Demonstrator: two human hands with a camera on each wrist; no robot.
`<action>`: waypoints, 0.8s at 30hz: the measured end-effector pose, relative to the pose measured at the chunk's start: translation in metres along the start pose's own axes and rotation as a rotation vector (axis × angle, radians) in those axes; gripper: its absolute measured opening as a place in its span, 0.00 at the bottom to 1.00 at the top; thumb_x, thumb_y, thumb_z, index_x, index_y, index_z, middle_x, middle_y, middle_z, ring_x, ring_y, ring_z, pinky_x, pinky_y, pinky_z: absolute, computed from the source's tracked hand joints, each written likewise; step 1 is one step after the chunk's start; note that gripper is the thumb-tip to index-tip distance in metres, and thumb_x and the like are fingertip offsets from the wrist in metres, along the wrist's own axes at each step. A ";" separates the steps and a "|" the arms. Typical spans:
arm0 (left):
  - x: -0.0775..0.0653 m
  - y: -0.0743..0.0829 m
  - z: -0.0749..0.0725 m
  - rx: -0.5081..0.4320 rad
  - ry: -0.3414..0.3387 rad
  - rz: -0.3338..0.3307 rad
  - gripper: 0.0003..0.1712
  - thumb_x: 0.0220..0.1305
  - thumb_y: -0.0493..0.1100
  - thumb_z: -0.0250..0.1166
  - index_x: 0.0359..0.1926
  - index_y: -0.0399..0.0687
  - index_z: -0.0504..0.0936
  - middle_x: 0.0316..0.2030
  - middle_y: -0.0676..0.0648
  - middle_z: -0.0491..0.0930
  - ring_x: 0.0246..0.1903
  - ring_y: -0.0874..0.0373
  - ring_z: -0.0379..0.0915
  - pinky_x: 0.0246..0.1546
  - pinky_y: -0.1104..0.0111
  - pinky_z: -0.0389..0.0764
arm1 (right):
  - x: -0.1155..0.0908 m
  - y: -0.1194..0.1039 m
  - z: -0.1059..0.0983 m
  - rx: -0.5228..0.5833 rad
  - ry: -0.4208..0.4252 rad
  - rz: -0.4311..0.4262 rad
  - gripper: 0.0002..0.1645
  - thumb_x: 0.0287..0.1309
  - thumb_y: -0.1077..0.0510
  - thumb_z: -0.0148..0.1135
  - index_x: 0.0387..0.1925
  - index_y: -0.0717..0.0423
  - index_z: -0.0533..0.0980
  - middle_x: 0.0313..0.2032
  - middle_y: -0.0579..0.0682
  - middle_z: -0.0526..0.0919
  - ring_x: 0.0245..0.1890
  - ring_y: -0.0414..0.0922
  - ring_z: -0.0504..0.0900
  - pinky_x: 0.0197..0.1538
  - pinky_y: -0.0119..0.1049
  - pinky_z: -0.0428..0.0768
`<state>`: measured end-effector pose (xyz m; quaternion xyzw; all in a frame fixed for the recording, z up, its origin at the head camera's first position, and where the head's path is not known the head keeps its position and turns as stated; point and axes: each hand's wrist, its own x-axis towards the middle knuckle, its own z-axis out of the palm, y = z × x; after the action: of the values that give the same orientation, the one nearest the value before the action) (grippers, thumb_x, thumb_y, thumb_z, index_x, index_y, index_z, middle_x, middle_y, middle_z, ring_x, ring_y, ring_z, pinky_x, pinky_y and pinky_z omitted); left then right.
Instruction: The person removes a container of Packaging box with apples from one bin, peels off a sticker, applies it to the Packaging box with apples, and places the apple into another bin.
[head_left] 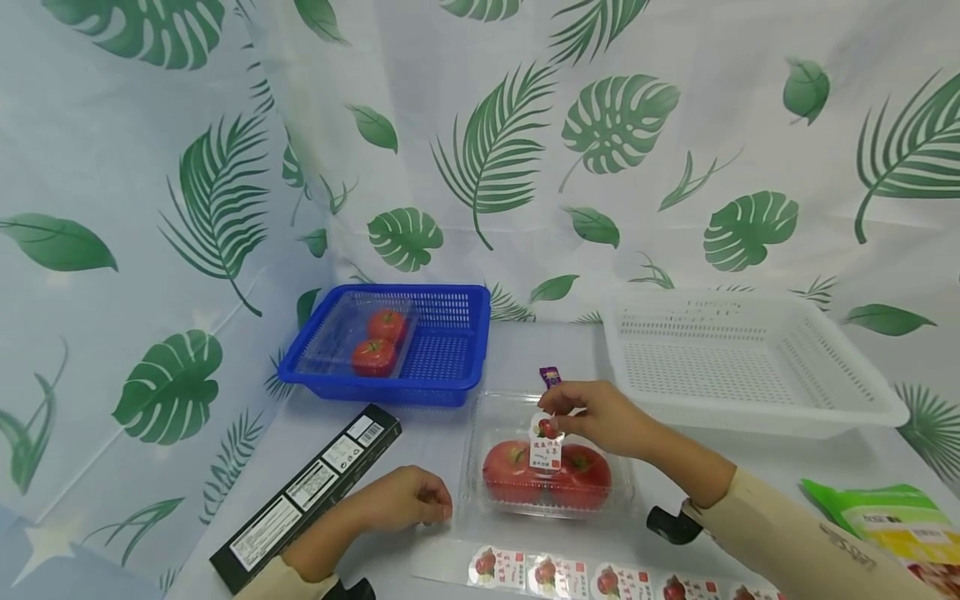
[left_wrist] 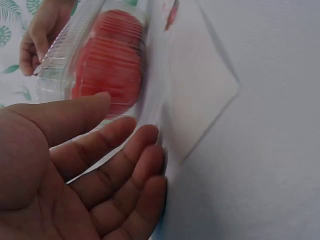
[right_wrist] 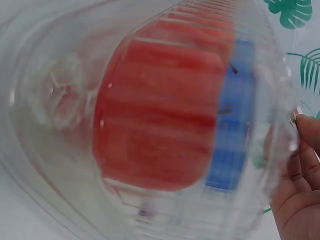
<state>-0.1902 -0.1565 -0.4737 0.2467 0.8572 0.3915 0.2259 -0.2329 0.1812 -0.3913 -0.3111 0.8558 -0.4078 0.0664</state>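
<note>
In the head view a clear plastic clamshell box [head_left: 495, 417] with two tomatoes [head_left: 583, 478] inside stands on the table. Over its lid, my right hand [head_left: 600, 417] pinches a white label sticker [head_left: 545, 442] printed with red fruit, held by its upper end between thumb and fingers. My left hand [head_left: 405, 500] is just left of the box, fingers loosely bent and holding nothing. The left wrist view shows those fingers [left_wrist: 145, 165] beside the sticker backing strip [left_wrist: 200, 90] and the near end of the box. Through the right wrist view, the box's wall [right_wrist: 240, 210] fills the foreground.
A sticker strip [head_left: 450, 560] lies along the front edge. Behind are a blue basket [head_left: 450, 392] holding another tomato box and a white basket [head_left: 750, 408]. A long black box [head_left: 315, 492] lies left, a small purple packet [head_left: 551, 377] behind, a green-yellow bag [head_left: 885, 517] right.
</note>
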 end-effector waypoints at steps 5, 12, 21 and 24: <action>0.010 -0.004 -0.004 -0.131 0.100 0.005 0.07 0.65 0.42 0.64 0.41 0.43 0.82 0.26 0.50 0.81 0.26 0.60 0.75 0.25 0.69 0.76 | 0.003 0.002 0.002 0.056 -0.009 0.053 0.12 0.61 0.65 0.64 0.46 0.54 0.79 0.37 0.45 0.82 0.41 0.46 0.81 0.42 0.35 0.83; 0.036 -0.016 -0.004 -0.512 0.237 -0.033 0.21 0.71 0.46 0.59 0.52 0.31 0.74 0.33 0.40 0.82 0.29 0.50 0.81 0.30 0.59 0.84 | 0.006 0.008 0.004 0.084 -0.019 0.084 0.14 0.60 0.65 0.65 0.48 0.56 0.78 0.37 0.46 0.82 0.39 0.47 0.80 0.40 0.35 0.83; 0.061 -0.001 -0.003 -0.672 0.205 -0.110 0.32 0.69 0.58 0.59 0.55 0.31 0.70 0.41 0.44 0.75 0.32 0.54 0.80 0.31 0.57 0.84 | 0.007 0.014 0.007 0.093 -0.024 0.077 0.16 0.57 0.67 0.66 0.47 0.54 0.79 0.35 0.45 0.82 0.37 0.47 0.80 0.38 0.36 0.83; 0.067 0.000 -0.004 -0.733 0.214 -0.118 0.25 0.69 0.55 0.59 0.50 0.36 0.71 0.38 0.46 0.73 0.30 0.55 0.78 0.31 0.59 0.84 | 0.008 0.017 0.009 0.088 -0.025 0.081 0.16 0.57 0.68 0.66 0.47 0.54 0.79 0.35 0.45 0.82 0.38 0.47 0.80 0.37 0.35 0.83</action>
<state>-0.2441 -0.1187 -0.4848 0.0576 0.6917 0.6821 0.2303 -0.2443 0.1786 -0.4082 -0.2780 0.8480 -0.4382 0.1074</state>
